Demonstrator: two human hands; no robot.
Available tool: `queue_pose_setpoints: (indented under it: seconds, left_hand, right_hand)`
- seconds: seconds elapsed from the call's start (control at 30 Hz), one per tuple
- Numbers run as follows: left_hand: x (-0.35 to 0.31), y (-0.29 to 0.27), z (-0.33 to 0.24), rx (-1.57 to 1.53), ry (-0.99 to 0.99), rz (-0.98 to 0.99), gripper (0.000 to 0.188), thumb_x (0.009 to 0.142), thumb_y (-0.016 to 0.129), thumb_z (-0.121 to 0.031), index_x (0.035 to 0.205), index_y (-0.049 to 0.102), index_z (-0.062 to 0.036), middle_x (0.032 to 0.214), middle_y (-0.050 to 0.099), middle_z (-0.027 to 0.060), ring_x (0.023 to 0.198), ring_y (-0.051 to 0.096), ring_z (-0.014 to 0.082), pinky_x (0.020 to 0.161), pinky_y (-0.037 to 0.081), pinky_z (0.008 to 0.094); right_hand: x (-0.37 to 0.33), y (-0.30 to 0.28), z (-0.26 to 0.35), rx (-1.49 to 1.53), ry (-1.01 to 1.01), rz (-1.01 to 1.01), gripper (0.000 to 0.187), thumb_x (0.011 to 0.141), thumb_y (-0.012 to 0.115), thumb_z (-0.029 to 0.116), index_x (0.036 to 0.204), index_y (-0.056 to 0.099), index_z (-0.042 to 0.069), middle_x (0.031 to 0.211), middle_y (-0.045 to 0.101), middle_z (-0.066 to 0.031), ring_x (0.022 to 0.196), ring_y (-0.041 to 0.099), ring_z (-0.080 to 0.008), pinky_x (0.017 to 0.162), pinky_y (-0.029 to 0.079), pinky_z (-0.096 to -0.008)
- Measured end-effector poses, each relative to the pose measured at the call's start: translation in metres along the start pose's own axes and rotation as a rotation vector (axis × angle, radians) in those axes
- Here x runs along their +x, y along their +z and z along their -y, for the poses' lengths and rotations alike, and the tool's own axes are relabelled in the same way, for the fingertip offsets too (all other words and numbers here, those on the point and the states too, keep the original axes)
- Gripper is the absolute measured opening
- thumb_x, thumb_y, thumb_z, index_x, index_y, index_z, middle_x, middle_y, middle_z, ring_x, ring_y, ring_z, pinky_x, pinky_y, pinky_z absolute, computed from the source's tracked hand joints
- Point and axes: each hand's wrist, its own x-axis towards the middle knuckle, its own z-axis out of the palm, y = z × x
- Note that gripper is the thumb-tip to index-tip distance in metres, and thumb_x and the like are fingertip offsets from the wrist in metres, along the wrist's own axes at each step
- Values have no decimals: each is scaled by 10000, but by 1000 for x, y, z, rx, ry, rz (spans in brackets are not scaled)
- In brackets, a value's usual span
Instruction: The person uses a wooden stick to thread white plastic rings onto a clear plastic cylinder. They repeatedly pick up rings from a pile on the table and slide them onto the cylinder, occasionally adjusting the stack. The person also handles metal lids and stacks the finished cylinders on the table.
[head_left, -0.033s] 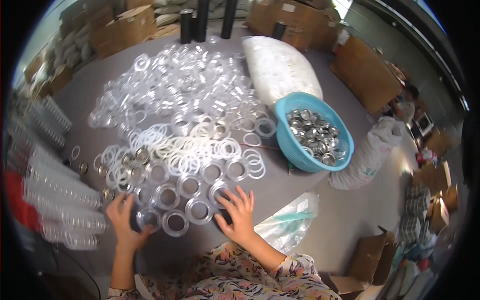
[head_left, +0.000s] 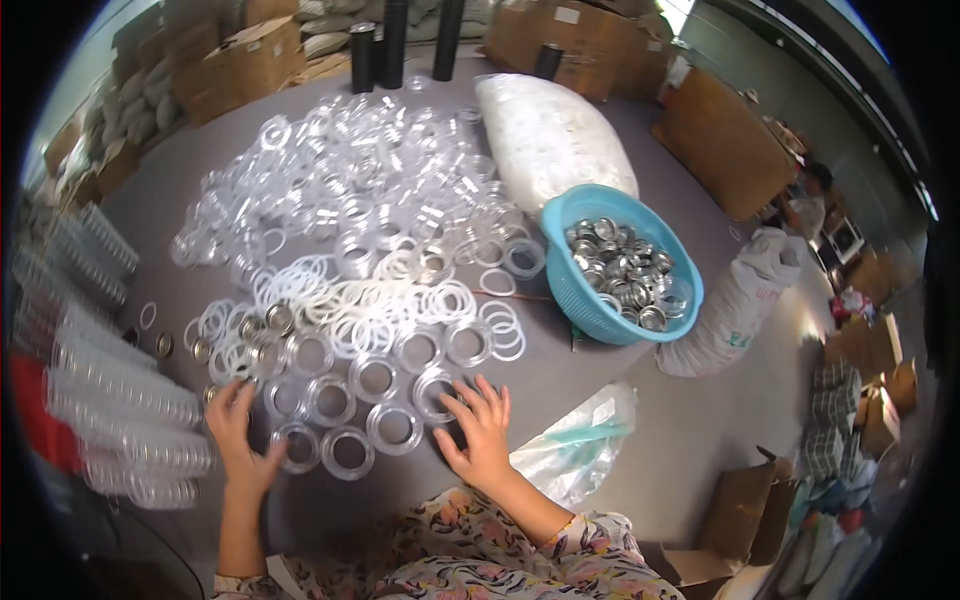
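My left hand [head_left: 242, 438] hovers at the left end of a group of clear plastic rings [head_left: 348, 453], thumb and fingers apart and nothing held. Its thumb is close to the nearest clear ring [head_left: 297, 448], and a small metal ring [head_left: 211, 394] lies by its fingertips. On the right, my right hand [head_left: 482, 432] has its fingers spread. Its fingertips are at the edge of another clear ring [head_left: 434, 394]; whether they press on it I cannot tell. Behind the group lie many thin white rings [head_left: 330, 308] and several silver metal rings [head_left: 281, 317].
A heap of clear plastic pieces [head_left: 350, 170] covers the far table. At right stand a blue basket [head_left: 570, 300] of metal rings and a full white bag [head_left: 555, 135]. Stacked clear plastic pieces [head_left: 125, 400] line the left side. A plastic bag [head_left: 590, 440] lies near my right forearm.
My left hand has drawn slightly left, its thumb backing off from the nearest clear ring. The right hand stays almost in place. The whole view has shifted a little.
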Motion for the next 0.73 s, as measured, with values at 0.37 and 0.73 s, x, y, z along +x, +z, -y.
queue_pose_setpoints:
  seconds: [0.37, 0.73]
  left_hand:
    - [207, 83, 108, 407, -357, 61, 682, 706, 520, 4, 1349, 332, -123, 1392, 256, 218, 1266, 273, 392, 1048, 226, 445]
    - [218, 74, 114, 430, -87, -71, 875, 606, 739, -119, 1348, 280, -183, 1280, 387, 137, 1222, 344, 316, 1041, 210, 444]
  right_hand:
    - [-5, -3, -9, 59, 135, -46, 493, 769, 627, 212, 1215, 466, 79, 1256, 454, -119, 1212, 384, -303, 1026, 219, -501]
    - [-9, 0, -9, 82, 145, -51, 493, 780, 621, 234, 1221, 459, 86, 1260, 448, -104, 1226, 370, -280, 1028, 228, -488]
